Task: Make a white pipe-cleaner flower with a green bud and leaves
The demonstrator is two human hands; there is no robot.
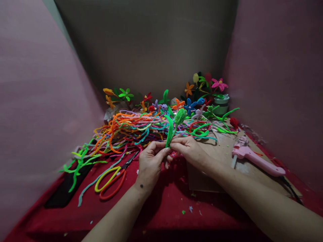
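A green pipe-cleaner flower (180, 116) with a closed bud and a long looped leaf (170, 129) stands upright between my hands. My left hand (152, 160) pinches the lower end of its stem and leaf with thumb and fingers. From the other side, my right hand (188, 149) is closed on the same stem, its fingertips meeting those of the left. The stem's bottom is hidden by the fingers. Behind the hands spreads a heap of many-coloured pipe cleaners (136, 126).
Scissors (111, 183) with yellow and orange handles lie left on the red cloth (161, 215). At right, a pink glue gun (257, 159) rests on a cardboard sheet (209, 181), its cord trailing. Finished flowers (190, 107) and a lidded pot (221, 103) stand behind.
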